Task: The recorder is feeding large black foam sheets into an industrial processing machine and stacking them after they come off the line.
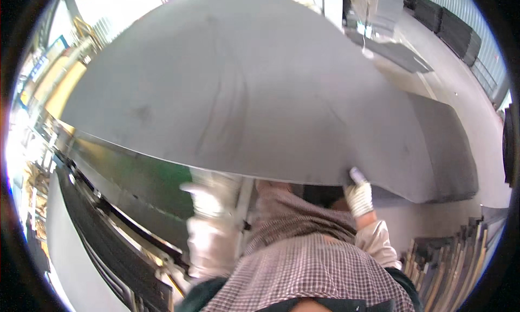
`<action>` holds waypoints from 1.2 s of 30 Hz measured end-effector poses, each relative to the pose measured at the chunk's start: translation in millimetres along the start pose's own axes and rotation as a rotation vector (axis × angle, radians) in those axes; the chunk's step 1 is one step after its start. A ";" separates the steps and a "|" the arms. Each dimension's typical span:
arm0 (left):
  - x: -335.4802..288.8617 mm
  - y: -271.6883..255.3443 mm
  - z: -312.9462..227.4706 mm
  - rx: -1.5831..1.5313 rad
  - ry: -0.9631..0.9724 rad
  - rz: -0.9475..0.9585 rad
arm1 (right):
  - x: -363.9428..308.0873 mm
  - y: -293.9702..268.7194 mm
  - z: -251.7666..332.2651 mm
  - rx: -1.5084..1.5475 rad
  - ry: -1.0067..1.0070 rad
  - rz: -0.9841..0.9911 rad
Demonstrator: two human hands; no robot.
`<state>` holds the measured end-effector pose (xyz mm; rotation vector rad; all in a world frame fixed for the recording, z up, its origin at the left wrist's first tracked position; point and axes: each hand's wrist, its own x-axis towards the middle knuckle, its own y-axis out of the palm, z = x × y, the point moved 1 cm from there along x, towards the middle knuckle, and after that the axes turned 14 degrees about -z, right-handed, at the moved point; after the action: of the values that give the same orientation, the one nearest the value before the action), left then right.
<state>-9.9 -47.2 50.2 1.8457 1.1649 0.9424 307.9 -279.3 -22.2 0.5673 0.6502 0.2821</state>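
Note:
A large dark grey flexible sheet (260, 95) spreads across the view in front of me, its near edge running just ahead of my waist. My right hand (359, 197), in a pale knitted glove, grips that edge, with the thumb on top and the other fingers hidden underneath. The sheet's right end sags and bends downward. Close to the near edge on the left is my left hand (208, 198), in a whitish glove and smeared by motion. Its fingers and whether they touch the sheet cannot be made out.
Below the sheet at left lies a dark green surface (162, 179). Layered black sheets (103, 236) stand farther left. Several thin boards (449, 263) stand on edge at lower right. Black stacks (449, 27) line the far right wall, and a dark sheet (398, 54) lies beyond mine.

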 end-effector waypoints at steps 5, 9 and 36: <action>-58.0 58.9 116.6 0.722 -0.074 -0.390 | -50.3 42.8 -53.8 0.110 0.240 0.222; -7.0 26.8 65.5 0.337 -0.231 -0.508 | 5.6 -3.2 -13.0 0.253 0.039 0.219; 48.8 -2.8 54.7 -0.021 -0.297 -0.699 | -52.4 118.3 33.6 0.011 -0.492 0.121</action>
<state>52.0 -12.1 32.5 1.3367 1.4477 0.2720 280.7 -218.7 93.8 0.6577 0.1420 0.2393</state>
